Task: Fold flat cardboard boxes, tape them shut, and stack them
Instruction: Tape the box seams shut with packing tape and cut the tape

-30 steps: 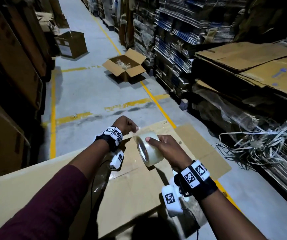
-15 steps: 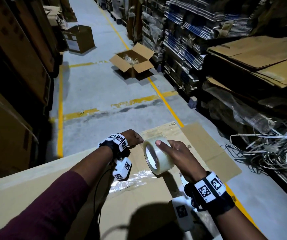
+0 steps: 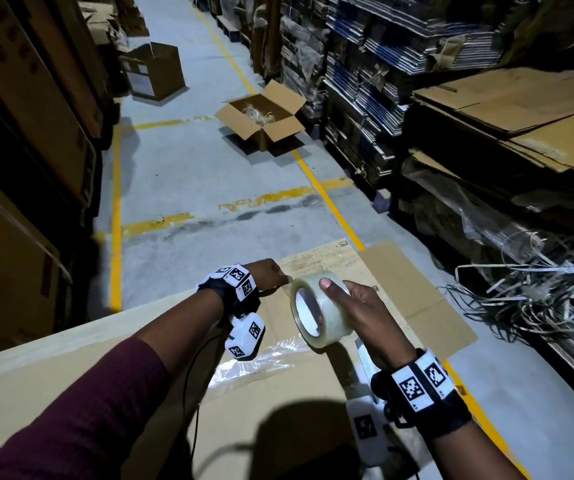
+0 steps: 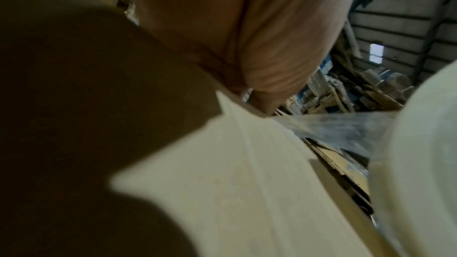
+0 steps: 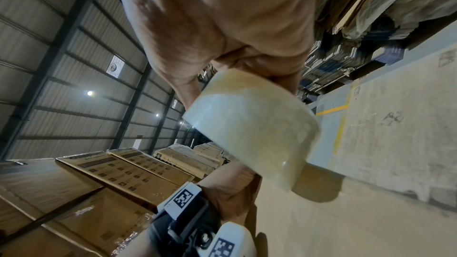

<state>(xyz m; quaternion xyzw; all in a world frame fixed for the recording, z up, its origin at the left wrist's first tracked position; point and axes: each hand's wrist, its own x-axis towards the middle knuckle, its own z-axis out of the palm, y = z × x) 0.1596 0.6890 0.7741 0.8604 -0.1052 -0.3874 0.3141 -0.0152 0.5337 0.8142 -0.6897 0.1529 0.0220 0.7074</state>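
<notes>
A clear tape roll (image 3: 320, 313) is gripped by my right hand (image 3: 358, 306), thumb on its outer face, just above the top of a large cardboard box (image 3: 71, 368). My left hand (image 3: 271, 275) sits curled at the box's far edge, right next to the roll. In the left wrist view a short strip of tape (image 4: 333, 126) runs from under my left fingers (image 4: 247, 36) to the roll (image 4: 420, 144). The right wrist view shows the roll (image 5: 252, 130) below my right hand (image 5: 222, 26). A wrinkled length of tape (image 3: 254, 362) lies stuck along the box top.
Flat cardboard sheets (image 3: 417, 299) lie on the floor beyond the box. An open carton (image 3: 261, 123) and a closed one (image 3: 154, 71) stand farther down the aisle. Stacked flat cartons (image 3: 365, 81) and tangled strapping (image 3: 538, 299) line the right side; tall boxes line the left.
Both hands keep their holds and stay close together at the box's far edge. The view has shifted, so the hands and roll sit slightly lower and more to the right.
</notes>
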